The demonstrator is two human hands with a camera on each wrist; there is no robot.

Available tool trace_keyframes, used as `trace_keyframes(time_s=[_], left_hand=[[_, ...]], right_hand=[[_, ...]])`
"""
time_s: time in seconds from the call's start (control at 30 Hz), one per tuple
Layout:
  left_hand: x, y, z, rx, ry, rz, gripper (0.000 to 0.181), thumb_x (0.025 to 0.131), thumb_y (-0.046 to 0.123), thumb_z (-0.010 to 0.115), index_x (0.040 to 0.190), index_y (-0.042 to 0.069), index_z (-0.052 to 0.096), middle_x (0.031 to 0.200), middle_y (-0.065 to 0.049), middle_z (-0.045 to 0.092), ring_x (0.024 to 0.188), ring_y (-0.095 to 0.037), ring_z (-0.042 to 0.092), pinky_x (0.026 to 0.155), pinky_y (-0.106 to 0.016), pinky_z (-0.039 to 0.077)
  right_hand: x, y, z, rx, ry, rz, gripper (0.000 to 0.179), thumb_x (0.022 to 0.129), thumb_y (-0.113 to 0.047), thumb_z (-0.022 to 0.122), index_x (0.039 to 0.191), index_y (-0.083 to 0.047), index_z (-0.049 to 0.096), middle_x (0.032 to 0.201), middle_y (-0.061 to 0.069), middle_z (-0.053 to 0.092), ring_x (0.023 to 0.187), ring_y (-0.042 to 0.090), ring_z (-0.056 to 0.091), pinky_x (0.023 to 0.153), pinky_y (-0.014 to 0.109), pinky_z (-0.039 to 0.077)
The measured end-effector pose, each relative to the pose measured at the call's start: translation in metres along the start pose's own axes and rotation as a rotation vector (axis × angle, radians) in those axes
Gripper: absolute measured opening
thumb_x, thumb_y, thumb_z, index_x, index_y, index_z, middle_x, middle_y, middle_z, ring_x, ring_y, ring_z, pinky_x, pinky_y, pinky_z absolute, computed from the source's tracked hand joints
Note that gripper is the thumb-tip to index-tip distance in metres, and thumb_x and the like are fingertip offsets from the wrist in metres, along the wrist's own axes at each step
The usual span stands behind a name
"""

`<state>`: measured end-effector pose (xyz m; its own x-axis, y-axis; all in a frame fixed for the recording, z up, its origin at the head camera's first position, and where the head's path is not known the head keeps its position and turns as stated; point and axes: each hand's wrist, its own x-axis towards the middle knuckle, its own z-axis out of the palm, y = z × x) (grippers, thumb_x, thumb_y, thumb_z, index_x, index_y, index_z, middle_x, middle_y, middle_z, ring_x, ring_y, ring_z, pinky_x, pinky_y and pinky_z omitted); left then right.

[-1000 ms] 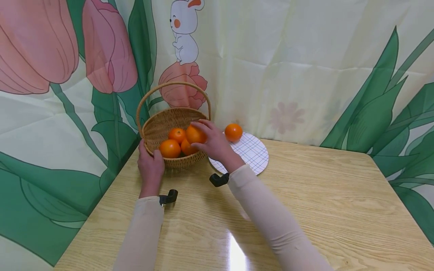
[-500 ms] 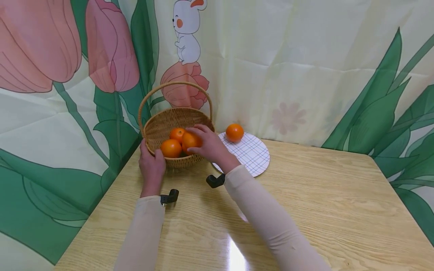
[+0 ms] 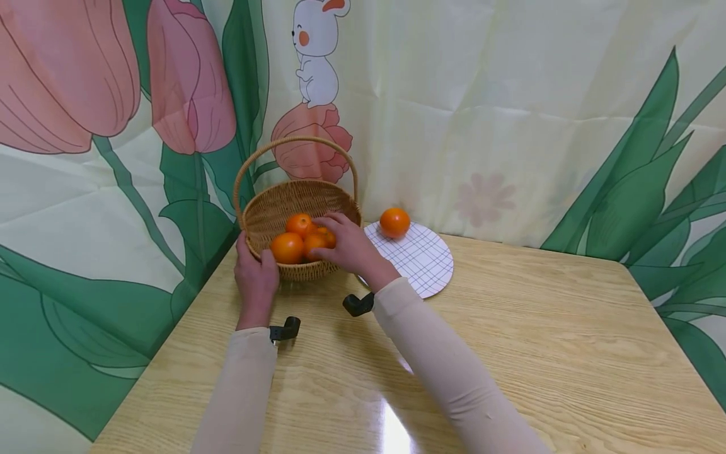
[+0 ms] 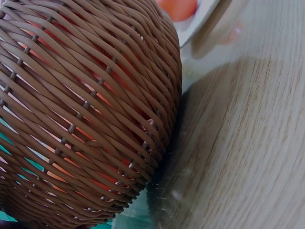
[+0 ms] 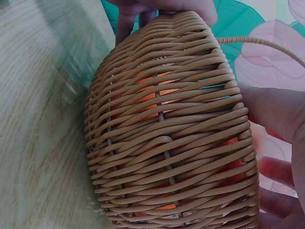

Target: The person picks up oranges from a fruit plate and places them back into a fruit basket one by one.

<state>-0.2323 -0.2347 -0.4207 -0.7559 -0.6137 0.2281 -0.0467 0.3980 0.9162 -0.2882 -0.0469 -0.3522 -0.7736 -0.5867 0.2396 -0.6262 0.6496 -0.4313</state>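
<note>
A wicker basket (image 3: 272,205) with a tall arched handle stands at the back left, several oranges (image 3: 287,248) grouped inside. My left hand (image 3: 257,277) grips its left front rim, thumb over the edge. Reaching in over the right side, my right hand (image 3: 353,246) has its fingers and thumb curved round an orange (image 3: 325,238) among the others. The right wrist view shows this right hand (image 5: 281,114) past the rim of the basket (image 5: 167,133), which hides the fruit except through gaps in the weave. In the left wrist view the basket's wall (image 4: 95,114) fills most of the picture.
Right of the basket lies a round white plate (image 3: 420,258) with a blue grid pattern. One more orange (image 3: 394,222) sits on its back part. The wooden table (image 3: 539,328) ends against a curtain (image 3: 510,126) printed with tulips and a rabbit.
My right hand has lowered an orange from above the others down among them in the basket, moving slightly left and down. The left hand keeps its grip on the rim. The view has shifted slightly.
</note>
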Motion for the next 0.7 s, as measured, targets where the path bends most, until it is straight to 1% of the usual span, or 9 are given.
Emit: trace_keyframes(time_s=[0.13,0.3,0.5,0.57,0.7], left_hand=[[0.0,0.002,0.001,0.001,-0.007,-0.01,0.059,0.087,0.024,0.037,0.143,0.025,0.021,0.144,-0.008,0.035,0.126,-0.028,0.04,0.105,-0.046,0.032],[-0.001,0.003,0.001,0.002,-0.008,-0.019,0.059,0.086,0.025,0.036,0.143,0.026,0.021,0.144,-0.009,0.034,0.127,-0.028,0.04,0.104,-0.046,0.032],[0.0,0.001,0.001,0.007,0.001,-0.013,0.059,0.086,0.024,0.037,0.143,0.025,0.021,0.144,-0.011,0.035,0.126,-0.03,0.04,0.103,-0.047,0.033],[0.0,0.001,0.002,0.011,0.004,-0.013,0.059,0.086,0.024,0.037,0.143,0.025,0.021,0.144,-0.011,0.035,0.126,-0.03,0.041,0.103,-0.047,0.034],[0.0,0.001,0.002,0.013,0.008,-0.009,0.058,0.086,0.025,0.036,0.143,0.025,0.022,0.144,-0.01,0.035,0.126,-0.029,0.041,0.103,-0.047,0.033]], right_hand=[[-0.001,0.001,-0.001,0.006,0.006,-0.004,0.056,0.08,-0.043,0.063,0.131,-0.027,0.047,0.142,0.005,0.036,0.124,0.026,0.042,0.102,0.041,0.037],[-0.003,0.005,0.0,0.023,0.031,-0.003,0.051,0.081,-0.042,0.062,0.128,-0.026,0.05,0.14,0.004,0.039,0.12,0.025,0.046,0.1,0.04,0.039],[-0.007,0.011,0.001,0.034,0.091,-0.03,0.045,0.083,-0.042,0.06,0.124,-0.025,0.053,0.131,0.0,0.046,0.112,0.021,0.051,0.095,0.036,0.042],[-0.009,0.014,0.001,0.04,0.118,-0.051,0.044,0.083,-0.041,0.06,0.123,-0.023,0.054,0.129,0.0,0.048,0.111,0.021,0.051,0.095,0.036,0.043],[-0.011,0.02,0.001,0.054,0.162,-0.081,0.04,0.084,-0.04,0.059,0.121,-0.024,0.055,0.128,-0.001,0.049,0.113,0.019,0.051,0.095,0.036,0.043]])
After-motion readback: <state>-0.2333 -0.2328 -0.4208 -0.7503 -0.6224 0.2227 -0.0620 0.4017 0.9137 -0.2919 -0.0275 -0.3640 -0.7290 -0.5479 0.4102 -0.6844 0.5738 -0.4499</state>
